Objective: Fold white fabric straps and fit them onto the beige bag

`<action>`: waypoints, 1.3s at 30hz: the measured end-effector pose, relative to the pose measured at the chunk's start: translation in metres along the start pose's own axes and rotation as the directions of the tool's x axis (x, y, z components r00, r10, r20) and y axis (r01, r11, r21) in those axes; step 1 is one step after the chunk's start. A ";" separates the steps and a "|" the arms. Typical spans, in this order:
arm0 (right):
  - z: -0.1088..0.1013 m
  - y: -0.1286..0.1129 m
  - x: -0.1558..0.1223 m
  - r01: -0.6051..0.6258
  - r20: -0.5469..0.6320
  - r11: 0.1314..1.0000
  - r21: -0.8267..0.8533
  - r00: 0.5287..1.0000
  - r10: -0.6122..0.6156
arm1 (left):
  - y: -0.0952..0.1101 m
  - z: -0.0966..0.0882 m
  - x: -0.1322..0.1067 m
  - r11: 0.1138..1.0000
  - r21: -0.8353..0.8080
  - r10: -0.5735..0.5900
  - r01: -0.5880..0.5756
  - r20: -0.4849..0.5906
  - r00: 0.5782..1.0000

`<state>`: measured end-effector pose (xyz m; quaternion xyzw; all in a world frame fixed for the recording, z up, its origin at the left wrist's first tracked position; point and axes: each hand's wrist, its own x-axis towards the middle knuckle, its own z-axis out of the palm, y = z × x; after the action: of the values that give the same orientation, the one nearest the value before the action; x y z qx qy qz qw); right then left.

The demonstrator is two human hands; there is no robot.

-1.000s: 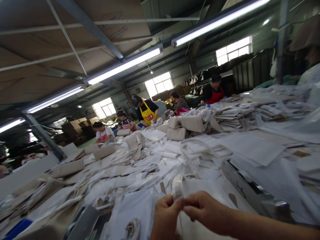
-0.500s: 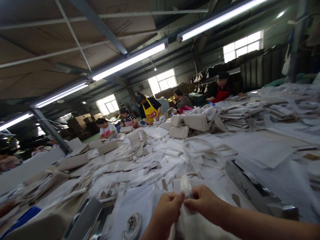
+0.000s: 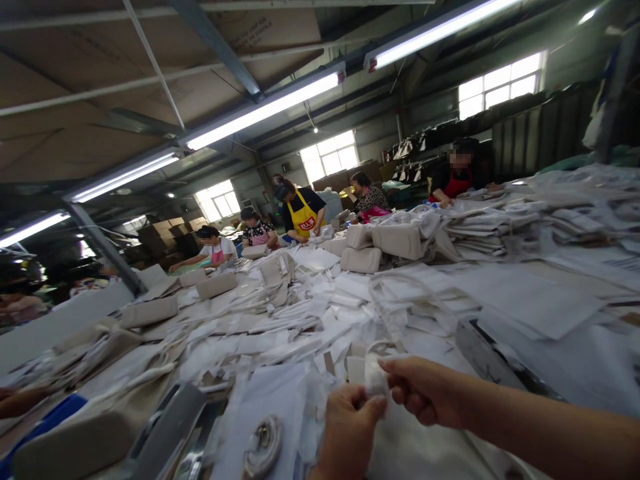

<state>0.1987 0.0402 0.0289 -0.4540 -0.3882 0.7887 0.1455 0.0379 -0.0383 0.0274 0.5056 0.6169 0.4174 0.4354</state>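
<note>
In front of me both hands are at a white, translucent wrapping (image 3: 375, 375) around what looks like a handle or strap. My left hand (image 3: 347, 427) pinches its lower part, with the thumb on top. At its upper right edge, the thumb and index finger of my right hand (image 3: 423, 390) are closed on the wrapping. Below the hands lies a pale bag-like piece (image 3: 415, 447), partly hidden by my arm. A coiled strap with metal hardware (image 3: 264, 443) rests on white sheets to the left.
A grey metal tape dispenser-like device (image 3: 170, 427) stands at the lower left, another metal box (image 3: 500, 360) at the right. Beige bags (image 3: 395, 241) and loose white sheets (image 3: 320, 320) cover the table. Several people work across it; another person's hand (image 3: 23, 402) shows at the left edge.
My right hand has shifted up and right along the wrapping, its fingers now more extended. My left hand has turned so its thumb lies on the wrapping. The view has tilted slightly.
</note>
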 end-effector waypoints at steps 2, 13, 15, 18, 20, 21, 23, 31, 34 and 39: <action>-0.001 0.001 0.008 0.000 0.020 1.000 0.001 1.000 0.000 | -0.004 0.002 -0.003 0.982 0.178 0.073 -0.064 -0.044 0.996; 0.021 0.033 0.024 0.482 -0.052 0.739 -0.470 0.821 -0.569 | -0.013 -0.005 0.028 0.977 0.021 -0.215 0.214 0.090 0.973; 0.023 0.038 0.024 0.490 -0.052 0.593 -0.639 0.741 -0.669 | -0.014 0.000 0.034 0.985 0.038 -0.172 0.170 0.053 0.984; 0.023 0.044 0.020 0.515 0.015 0.512 -0.687 0.715 -0.699 | -0.019 0.005 0.034 0.992 0.025 -0.123 0.122 0.017 0.992; 0.020 0.045 0.018 0.507 0.009 0.680 -0.529 0.805 -0.593 | -0.023 0.005 0.031 0.994 0.020 -0.112 0.112 -0.001 0.994; 0.018 0.044 0.018 0.445 -0.011 0.794 -0.414 0.870 -0.493 | -0.025 0.005 0.029 0.994 0.022 -0.111 0.111 -0.012 0.994; 0.011 0.041 0.020 0.229 -0.052 0.955 -0.189 0.969 -0.242 | -0.028 0.003 0.026 0.994 0.024 -0.107 0.107 -0.019 0.994; 0.005 0.043 0.035 -0.002 -0.015 0.986 0.169 1.000 0.005 | -0.029 0.006 0.013 0.977 0.214 -0.025 0.015 0.046 0.999; 0.006 0.052 0.037 0.060 -0.030 0.978 0.200 0.998 -0.055 | -0.022 0.003 0.004 0.868 0.486 0.071 -0.101 0.080 0.994; -0.003 0.060 0.041 0.154 0.011 0.972 0.175 0.987 -0.159 | -0.003 -0.020 0.010 0.718 0.630 0.210 -0.296 0.210 0.955</action>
<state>0.1865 0.0263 -0.0409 -0.3978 -0.3543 0.8111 0.2414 0.0171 -0.0301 0.0284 0.7300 0.6203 0.1988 0.2070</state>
